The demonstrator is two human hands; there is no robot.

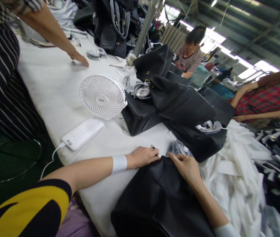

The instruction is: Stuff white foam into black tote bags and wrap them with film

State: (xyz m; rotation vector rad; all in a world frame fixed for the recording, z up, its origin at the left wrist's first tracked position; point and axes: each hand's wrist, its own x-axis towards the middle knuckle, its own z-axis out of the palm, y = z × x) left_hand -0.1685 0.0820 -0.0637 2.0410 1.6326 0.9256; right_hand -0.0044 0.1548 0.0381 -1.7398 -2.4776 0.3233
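A black bag (162, 200) lies close to me on the white table, its narrow far edge turned away. My left hand (143, 157), with a pale band at the wrist, has its fingers closed at that edge from the left. A small dark, gold-tipped object (152, 146) sticks up by its fingers; its kind is unclear. From the right, my right hand (187, 167) pinches the same edge between thumb and fingers. Just beyond the hands is a clear plastic bundle (179, 148). The fingertips' exact hold is partly hidden by the bag.
A white fan (103, 97) and white power bank (82, 133) with a cable are at left. Black bags (181, 98) are piled ahead; white strips (231, 181) heap at right. A co-worker's arm (53, 36) reaches over the table; other people stand farther back.
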